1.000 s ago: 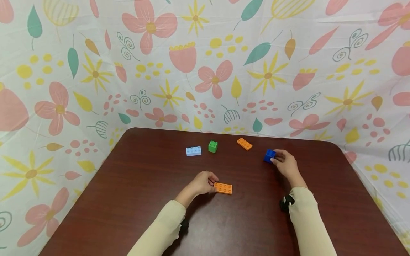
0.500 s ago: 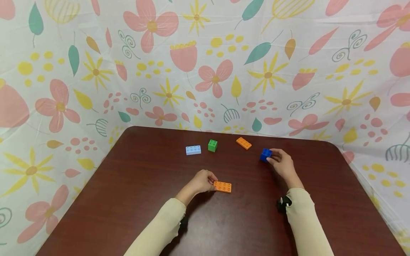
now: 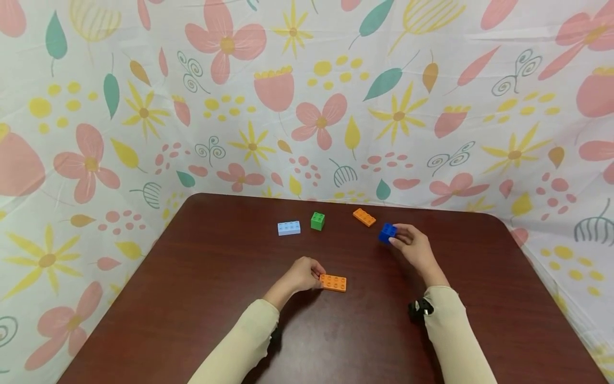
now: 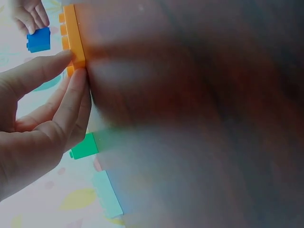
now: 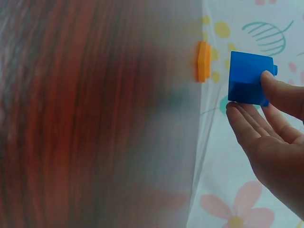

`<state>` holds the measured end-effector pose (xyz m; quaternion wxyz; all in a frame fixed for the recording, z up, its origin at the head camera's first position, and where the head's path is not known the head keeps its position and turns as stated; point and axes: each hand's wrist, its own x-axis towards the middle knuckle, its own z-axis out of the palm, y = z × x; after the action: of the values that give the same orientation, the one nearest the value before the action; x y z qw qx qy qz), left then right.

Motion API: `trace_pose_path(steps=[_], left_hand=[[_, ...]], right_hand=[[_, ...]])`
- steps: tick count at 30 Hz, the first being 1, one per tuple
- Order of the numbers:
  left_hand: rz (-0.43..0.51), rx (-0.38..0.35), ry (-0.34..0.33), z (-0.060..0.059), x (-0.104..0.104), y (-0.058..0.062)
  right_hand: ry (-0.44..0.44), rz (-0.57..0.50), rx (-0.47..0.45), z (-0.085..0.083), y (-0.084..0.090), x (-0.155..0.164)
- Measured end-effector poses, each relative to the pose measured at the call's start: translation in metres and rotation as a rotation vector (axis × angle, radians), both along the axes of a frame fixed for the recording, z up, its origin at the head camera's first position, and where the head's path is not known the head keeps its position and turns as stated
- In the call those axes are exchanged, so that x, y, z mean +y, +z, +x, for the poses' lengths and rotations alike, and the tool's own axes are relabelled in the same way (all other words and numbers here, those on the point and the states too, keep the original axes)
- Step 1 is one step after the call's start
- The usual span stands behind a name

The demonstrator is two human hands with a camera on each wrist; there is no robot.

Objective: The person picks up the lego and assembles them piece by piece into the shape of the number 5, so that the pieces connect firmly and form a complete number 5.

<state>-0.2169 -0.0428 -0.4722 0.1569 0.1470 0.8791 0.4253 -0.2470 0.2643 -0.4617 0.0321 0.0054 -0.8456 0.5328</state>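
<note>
My left hand (image 3: 302, 274) pinches the left end of a flat orange building brick (image 3: 334, 283) with two rows of studs, near the middle of the table. In the left wrist view, thumb and fingertips grip one end of this orange brick (image 4: 74, 35). Farther back and to the right, my right hand (image 3: 416, 246) holds a small square blue brick (image 3: 387, 233) between thumb and fingers. The right wrist view has the blue brick (image 5: 249, 78) raised off the tabletop, its studs facing right.
Along the back of the dark wooden table (image 3: 216, 256) lie a light blue brick (image 3: 289, 228), a small green brick (image 3: 317, 221) and a second flat orange brick (image 3: 364, 217). Behind the table's far edge hangs a flower-patterned cloth (image 3: 321, 96).
My right hand has carried the blue brick to the left, closer to the rear orange brick. The left hand stays in place with its orange brick.
</note>
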Motion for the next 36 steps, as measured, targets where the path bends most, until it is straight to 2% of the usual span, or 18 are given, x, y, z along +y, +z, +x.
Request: trace_pose_path(steps=[8, 16, 23, 36], left_hand=[[0.014, -0.032, 0.027, 0.001, 0.001, 0.003], [0.011, -0.04, 0.044, 0.004, 0.003, 0.006], [0.012, -0.022, 0.034, 0.005, 0.003, 0.007], [-0.009, -0.038, 0.041, 0.006, 0.003, 0.004]], right_hand=[[0.04, -0.009, 0.032, 0.002, 0.004, -0.01], [0.1, -0.023, 0.018, 0.009, 0.004, -0.024], [0.14, -0.007, 0.025, 0.015, 0.003, -0.037], [0.242, -0.016, 0.038, 0.03, 0.005, -0.047]])
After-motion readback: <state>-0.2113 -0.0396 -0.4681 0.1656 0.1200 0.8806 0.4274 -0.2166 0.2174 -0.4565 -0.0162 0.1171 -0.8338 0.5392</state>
